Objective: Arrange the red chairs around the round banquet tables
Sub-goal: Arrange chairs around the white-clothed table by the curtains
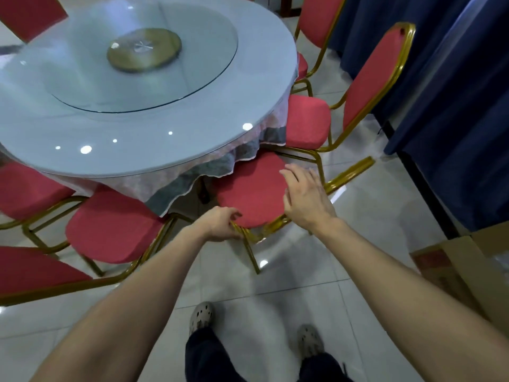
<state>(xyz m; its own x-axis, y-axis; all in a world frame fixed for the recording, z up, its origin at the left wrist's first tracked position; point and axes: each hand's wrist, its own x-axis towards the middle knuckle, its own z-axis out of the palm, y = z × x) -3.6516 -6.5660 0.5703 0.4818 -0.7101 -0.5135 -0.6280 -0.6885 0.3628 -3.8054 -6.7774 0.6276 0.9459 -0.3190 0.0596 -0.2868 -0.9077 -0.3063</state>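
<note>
A round banquet table [143, 150] with a pale cloth and a glass turntable [143, 53] fills the upper left. A red chair [253, 188] with a gold frame stands at its near right edge, the seat partly under the hanging cloth. My left hand [220, 223] is closed on the gold frame at the seat's near edge. My right hand [305, 197] lies flat on the seat's right side, fingers spread. A blurred gold bar [349, 172] of this chair sticks out to the right.
More red chairs ring the table: one beside it on the right [308, 119], another behind [316, 20], two at the left [110, 224] [24, 186]. Dark blue curtains [454, 92] hang on the right. A cardboard box [468, 271] sits lower right. My feet stand on glossy tiles [275, 293].
</note>
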